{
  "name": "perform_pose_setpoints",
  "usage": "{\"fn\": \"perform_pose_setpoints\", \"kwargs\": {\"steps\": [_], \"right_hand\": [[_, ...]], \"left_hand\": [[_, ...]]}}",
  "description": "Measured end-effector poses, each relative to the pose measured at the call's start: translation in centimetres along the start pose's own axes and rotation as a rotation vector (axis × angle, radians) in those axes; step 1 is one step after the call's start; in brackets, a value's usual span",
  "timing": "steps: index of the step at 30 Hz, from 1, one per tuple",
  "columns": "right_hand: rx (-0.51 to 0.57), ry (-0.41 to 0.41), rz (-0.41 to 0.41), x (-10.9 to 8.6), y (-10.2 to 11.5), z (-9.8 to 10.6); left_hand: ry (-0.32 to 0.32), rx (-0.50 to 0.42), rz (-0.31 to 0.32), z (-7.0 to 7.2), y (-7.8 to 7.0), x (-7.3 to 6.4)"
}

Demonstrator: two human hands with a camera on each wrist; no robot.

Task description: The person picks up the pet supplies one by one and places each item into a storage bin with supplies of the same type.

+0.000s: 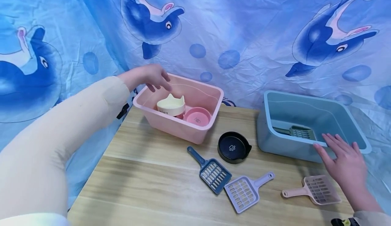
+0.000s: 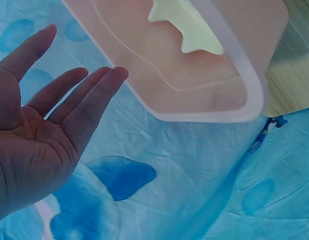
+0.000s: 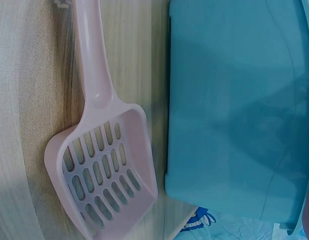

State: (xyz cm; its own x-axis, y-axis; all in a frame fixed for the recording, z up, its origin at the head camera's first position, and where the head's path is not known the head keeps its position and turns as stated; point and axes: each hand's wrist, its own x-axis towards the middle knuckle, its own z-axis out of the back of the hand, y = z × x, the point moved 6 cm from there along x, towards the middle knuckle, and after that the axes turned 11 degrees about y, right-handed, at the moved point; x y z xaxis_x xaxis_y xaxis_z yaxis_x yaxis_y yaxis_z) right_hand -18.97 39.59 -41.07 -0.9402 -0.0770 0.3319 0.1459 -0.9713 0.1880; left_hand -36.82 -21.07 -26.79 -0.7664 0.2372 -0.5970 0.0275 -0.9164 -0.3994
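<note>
My left hand (image 1: pixel 155 77) hovers over the back left corner of a pink bin (image 1: pixel 171 128), fingers loosely spread and holding nothing. Inside that bin are a cream bowl with cat-ear points (image 1: pixel 171 106) and a round pink dish (image 1: pixel 198 116). At the right, my right hand (image 1: pixel 345 161) lies over the front rim of a blue bin (image 1: pixel 290 144) with fingers extended; whether it touches the rim I cannot tell. A dark green litter scoop (image 1: pixel 300 132) rests inside the blue bin. Below that hand lies a pink litter scoop (image 3: pixel 102 170), its handle pointing left in the head view.
Between the bins sits a black round dish with a paw print (image 1: pixel 234 147). In front of it a navy litter scoop (image 1: pixel 215 175) and a lilac litter scoop (image 1: pixel 242 193) lie close together on the wooden table (image 1: pixel 137 188). A blue dolphin-print curtain (image 1: pixel 232 22) hangs behind.
</note>
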Motion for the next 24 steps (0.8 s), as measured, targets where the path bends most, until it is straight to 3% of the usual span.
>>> {"fn": "perform_pose_setpoints", "kwargs": {"steps": [15,24], "right_hand": [[0.005,-0.039,0.015,-0.2,-0.1,0.0],[-0.006,-0.031,0.004,-0.2,0.2,0.0]], "left_hand": [[0.014,0.004,-0.056,-1.6,-3.2,-3.5],[0.023,0.077,-0.172,-2.9,-8.0,-4.5]]}}
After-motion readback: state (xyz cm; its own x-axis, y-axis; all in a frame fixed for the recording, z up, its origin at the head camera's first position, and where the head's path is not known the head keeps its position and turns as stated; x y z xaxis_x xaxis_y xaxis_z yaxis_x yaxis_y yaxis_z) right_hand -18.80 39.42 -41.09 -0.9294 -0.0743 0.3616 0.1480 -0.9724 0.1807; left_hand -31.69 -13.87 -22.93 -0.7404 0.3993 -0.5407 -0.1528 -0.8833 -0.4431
